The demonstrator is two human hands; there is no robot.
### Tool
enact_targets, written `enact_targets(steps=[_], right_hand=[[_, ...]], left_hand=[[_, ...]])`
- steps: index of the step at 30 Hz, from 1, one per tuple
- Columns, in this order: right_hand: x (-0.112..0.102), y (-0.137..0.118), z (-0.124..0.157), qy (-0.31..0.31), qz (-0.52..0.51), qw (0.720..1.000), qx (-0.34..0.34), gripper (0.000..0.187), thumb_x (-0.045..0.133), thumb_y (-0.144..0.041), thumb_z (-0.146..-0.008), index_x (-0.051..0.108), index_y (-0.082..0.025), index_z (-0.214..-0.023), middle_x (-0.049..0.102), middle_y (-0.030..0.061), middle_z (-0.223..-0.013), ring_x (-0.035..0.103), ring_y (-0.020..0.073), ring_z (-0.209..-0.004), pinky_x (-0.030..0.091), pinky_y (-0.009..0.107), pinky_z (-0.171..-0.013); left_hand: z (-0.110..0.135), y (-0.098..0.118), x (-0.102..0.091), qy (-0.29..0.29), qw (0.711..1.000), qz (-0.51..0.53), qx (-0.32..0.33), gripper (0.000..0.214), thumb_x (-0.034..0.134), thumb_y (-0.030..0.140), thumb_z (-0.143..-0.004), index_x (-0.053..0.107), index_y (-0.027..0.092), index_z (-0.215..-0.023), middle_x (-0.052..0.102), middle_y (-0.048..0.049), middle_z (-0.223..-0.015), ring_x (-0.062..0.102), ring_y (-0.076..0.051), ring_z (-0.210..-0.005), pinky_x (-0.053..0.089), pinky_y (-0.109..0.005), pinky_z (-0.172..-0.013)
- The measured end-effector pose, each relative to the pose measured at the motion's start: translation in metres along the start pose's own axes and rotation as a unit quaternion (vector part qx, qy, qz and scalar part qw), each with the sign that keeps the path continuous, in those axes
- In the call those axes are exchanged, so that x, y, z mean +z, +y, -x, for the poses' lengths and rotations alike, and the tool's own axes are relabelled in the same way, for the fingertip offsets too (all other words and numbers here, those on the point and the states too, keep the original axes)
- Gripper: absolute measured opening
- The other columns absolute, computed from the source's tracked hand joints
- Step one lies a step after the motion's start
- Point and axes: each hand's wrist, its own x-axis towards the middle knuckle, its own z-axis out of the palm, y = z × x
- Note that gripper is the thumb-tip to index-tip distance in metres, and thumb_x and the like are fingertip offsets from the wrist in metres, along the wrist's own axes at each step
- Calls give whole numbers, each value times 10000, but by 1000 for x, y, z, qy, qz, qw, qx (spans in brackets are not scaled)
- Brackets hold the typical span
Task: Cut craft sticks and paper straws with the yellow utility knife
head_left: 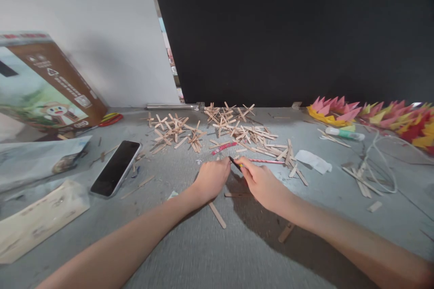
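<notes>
My left hand [213, 178] is closed low over the table, knuckles up; whatever its fingers hold is hidden. Just right of it, my right hand [261, 183] grips a slim black-and-yellow tool [234, 163], whose tip meets the left fingers. Its exact kind is not clear. A wooden craft stick [217, 216] pokes out from below my left wrist, and another stick [237, 194] lies between the hands. Beyond my right fingers is a red-and-white striped pencil-like rod [267, 161]. A pink strip-like item [224, 148] rests past my hands.
Piled craft sticks, several joined into star shapes [176, 127], spread behind my hands. A phone [116, 168], red scissors [111, 120] and a printed box [47, 86] are leftward. Rightward are white paper [313, 161], a glue stick [345, 134], a cable [395, 176] and paper crowns [334, 112].
</notes>
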Motion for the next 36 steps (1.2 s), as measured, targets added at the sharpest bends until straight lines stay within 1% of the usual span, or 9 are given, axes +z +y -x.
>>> enact_targets(steps=[2,4,10,15,23,27,29,31,36], right_hand=[[0,1,0,2,19,1000,-2,362,346,-297,-1086,589,-295,-1354,645,4,-671,577,197,-517,311,285,-528],[1,2,0,-5,29,1000,1,391,347,-286,-1084,563,-308,-1409,709,41,-806,635,210,-618,353,290,-581],[-2,-3,1,-41,29,998,46,419,349,-241,-1071,540,-289,-1441,748,68,-925,681,222,-740,400,304,-684],[-9,-10,3,-49,18,997,54,430,349,-219,-1058,536,-265,-1443,761,97,-1014,693,226,-776,376,298,-652],[-1,-3,0,-39,21,997,58,383,369,-230,-1062,576,-289,-1379,754,68,-930,688,223,-743,392,299,-702],[4,0,-2,-28,30,998,52,403,373,-203,-1053,556,-275,-1405,745,74,-917,686,232,-769,389,305,-716],[4,-1,-2,-30,32,998,53,412,376,-202,-1049,550,-278,-1415,742,82,-947,682,231,-784,384,303,-709],[0,-4,1,-47,32,996,62,423,370,-204,-1046,541,-285,-1424,733,81,-933,668,224,-744,368,298,-671],[-7,-13,5,-60,46,993,85,423,357,-198,-1035,560,-264,-1401,680,60,-802,617,216,-655,320,296,-612]], left_hand=[[0,1,-1,-4,1000,-13,1,328,322,250,-1092,637,158,-1086,755,-155,-895,755,-292,-772,497,-340,-680],[-1,1,-2,-8,1000,-19,1,333,316,259,-1094,634,159,-1089,755,-153,-900,758,-291,-785,509,-349,-695],[-2,1,-5,-21,999,-25,-6,343,314,309,-1100,632,181,-1099,759,-126,-908,764,-303,-834,530,-368,-729],[-3,-1,-3,-19,999,-27,3,344,311,305,-1101,634,186,-1096,758,-125,-911,761,-293,-827,526,-367,-741],[-4,-3,-2,-34,999,-31,26,336,329,304,-1099,642,184,-1130,754,-132,-903,755,-301,-835,520,-369,-738],[-4,-3,-1,-32,999,-36,26,331,333,287,-1096,642,177,-1144,761,-136,-914,756,-300,-832,517,-364,-727],[-4,-4,-1,-28,998,-38,30,345,320,298,-1099,641,178,-1138,762,-134,-916,755,-300,-819,513,-363,-719],[-4,-4,-1,-23,999,-38,32,361,305,318,-1103,640,188,-1135,761,-127,-913,752,-296,-813,511,-360,-723],[-3,-3,-1,-26,999,-37,24,363,300,334,-1104,636,199,-1126,751,-113,-886,743,-280,-792,509,-349,-741]])
